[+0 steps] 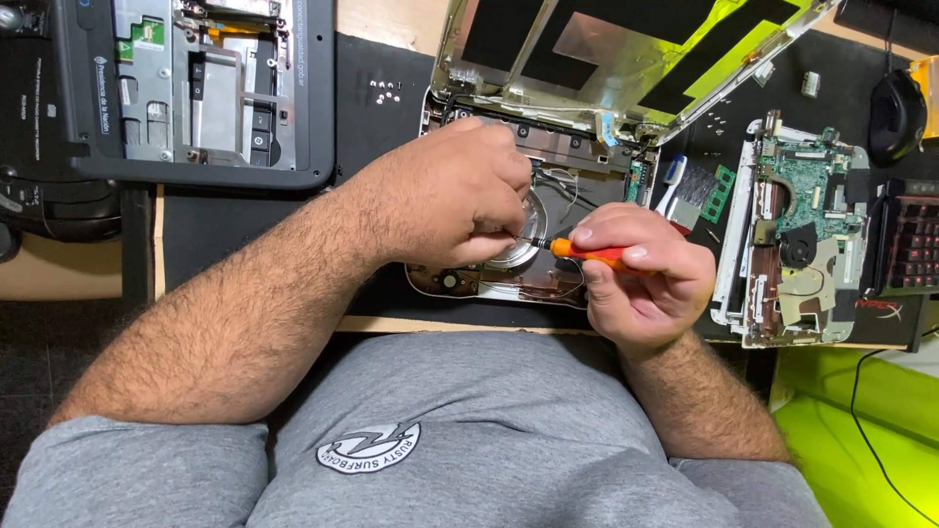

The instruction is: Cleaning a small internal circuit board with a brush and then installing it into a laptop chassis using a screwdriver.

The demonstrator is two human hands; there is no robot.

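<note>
Mid-screw on the opened laptop base (pixel 548 196), centre frame.
My right hand (pixel 641 279) pinches the orange screwdriver (pixel 587 254); left hand (pixel 455 196) fingers pressed together steadying its tip. Next move probably wants slow, straight turns.

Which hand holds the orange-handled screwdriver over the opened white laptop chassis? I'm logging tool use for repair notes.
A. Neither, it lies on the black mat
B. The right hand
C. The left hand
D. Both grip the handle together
B: the right hand wraps the orange-handled screwdriver, while the left hand pinches near its dark tip inside the opened white laptop chassis.
</note>
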